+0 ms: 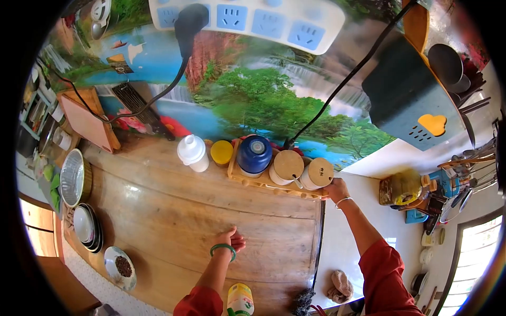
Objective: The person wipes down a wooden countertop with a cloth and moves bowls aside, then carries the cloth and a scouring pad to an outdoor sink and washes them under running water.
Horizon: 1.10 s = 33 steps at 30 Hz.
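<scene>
My right hand (336,190), with a silver bracelet at the wrist, grips the right end of a wooden rack (253,183) by the wall. In the rack stand a blue-lidded jar (254,155) and two white jars with wooden lids, the middle jar (288,167) and the right jar (319,174). A small spoon handle shows beside the middle jar. Over the wooden table (174,221), my left hand (232,240) has its fingers loosely curled and holds nothing; a green bangle circles that wrist. Part of my right fingers is hidden behind the rack's end.
Left of the rack are a yellow-lidded jar (222,152) and a white bottle (193,152). A foil basin (75,178), stacked bowls (87,227) and a dish (120,267) line the left side. A yellow-and-white bottle (240,300) stands near me. A black cord (348,79) hangs overhead.
</scene>
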Each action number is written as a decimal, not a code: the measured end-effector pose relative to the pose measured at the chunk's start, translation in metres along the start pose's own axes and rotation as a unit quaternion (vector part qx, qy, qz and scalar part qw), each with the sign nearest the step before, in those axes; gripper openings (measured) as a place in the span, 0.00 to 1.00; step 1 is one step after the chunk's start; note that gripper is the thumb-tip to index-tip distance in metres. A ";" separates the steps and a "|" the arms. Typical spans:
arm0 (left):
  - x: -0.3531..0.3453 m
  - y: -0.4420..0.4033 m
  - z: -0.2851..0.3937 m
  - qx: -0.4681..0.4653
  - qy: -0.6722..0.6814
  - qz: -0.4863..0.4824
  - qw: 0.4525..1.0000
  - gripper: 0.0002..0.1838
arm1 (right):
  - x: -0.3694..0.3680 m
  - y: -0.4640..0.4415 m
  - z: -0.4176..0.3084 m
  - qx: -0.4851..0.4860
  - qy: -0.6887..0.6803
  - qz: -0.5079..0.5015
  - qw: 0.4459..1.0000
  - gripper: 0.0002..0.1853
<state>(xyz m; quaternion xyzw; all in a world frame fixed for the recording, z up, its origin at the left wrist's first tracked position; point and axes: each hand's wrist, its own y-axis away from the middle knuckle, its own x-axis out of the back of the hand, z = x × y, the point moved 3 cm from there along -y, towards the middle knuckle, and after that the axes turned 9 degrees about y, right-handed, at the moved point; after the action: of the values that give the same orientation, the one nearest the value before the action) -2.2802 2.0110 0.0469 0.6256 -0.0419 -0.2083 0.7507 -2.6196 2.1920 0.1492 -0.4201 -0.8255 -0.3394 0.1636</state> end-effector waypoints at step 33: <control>-0.005 0.006 0.004 -0.019 -0.003 0.042 0.999 0.22 | 0.002 0.117 0.067 0.012 0.070 0.012 0.997 0.14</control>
<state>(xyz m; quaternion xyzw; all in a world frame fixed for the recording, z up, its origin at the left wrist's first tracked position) -2.2840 2.0099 0.0542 0.6086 -0.0662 -0.1794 0.7701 -2.5259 2.2886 0.1519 -0.4035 -0.8112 -0.3555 0.2299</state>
